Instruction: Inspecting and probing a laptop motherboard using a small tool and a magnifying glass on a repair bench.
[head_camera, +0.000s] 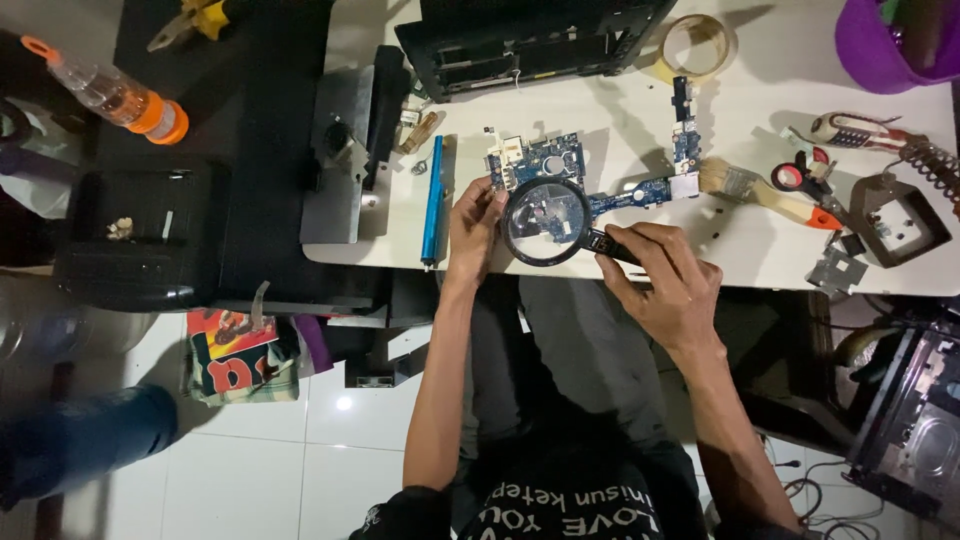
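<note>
A blue circuit board lies on the white table near its front edge. My right hand grips the black handle of a round magnifying glass, whose lens hovers over the board's near part. My left hand rests on the table edge, fingertips touching the board's left side beside the lens rim.
A blue cylinder lies left of the board. A paintbrush, red-handled cutters, a tape roll, a black laptop frame and a purple tub sit around. An orange-capped bottle lies far left.
</note>
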